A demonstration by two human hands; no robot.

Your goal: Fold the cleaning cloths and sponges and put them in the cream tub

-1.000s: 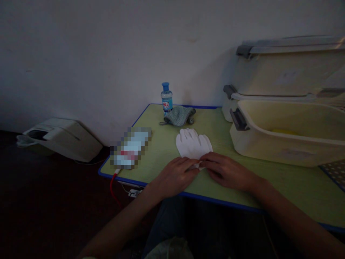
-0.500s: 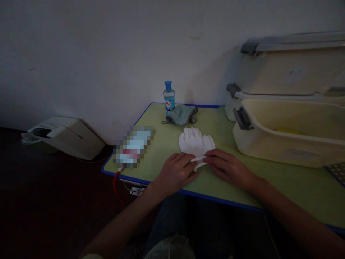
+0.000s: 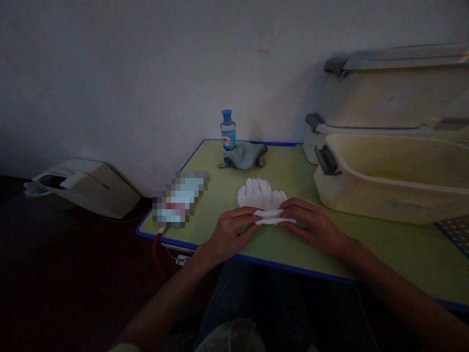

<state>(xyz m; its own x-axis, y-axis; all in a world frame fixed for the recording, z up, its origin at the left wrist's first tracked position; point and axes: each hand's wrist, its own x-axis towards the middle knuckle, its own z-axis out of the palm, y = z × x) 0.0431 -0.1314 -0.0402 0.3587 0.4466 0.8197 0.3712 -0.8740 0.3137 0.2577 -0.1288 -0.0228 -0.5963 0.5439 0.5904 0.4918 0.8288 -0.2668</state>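
Note:
White gloves [image 3: 259, 194] lie on the green tabletop in front of me, fingers pointing away, apparently one laid on another. My left hand [image 3: 234, 230] pinches the left side of the cuff end between thumb and fingers. On the right side of the same cuff, my right hand [image 3: 311, 222] has its thumb below and its fingers above. Between the hands the cuff edge stands as two separated white folds. How many layers are gripped I cannot tell.
Behind the gloves are a grey cloth [image 3: 245, 155] and a blue-capped bottle [image 3: 228, 132]. A blurred-out phone [image 3: 181, 198] with a red cable lies at left. An open cream bin [image 3: 370, 193] stands at right, stacked bins [image 3: 373, 98] behind it. A white container [image 3: 88, 188] is beyond the table.
The cuff end, which was one narrow fold, now shows two parted edges between my hands. The gloves have shifted slightly left and my left fingers have straightened.

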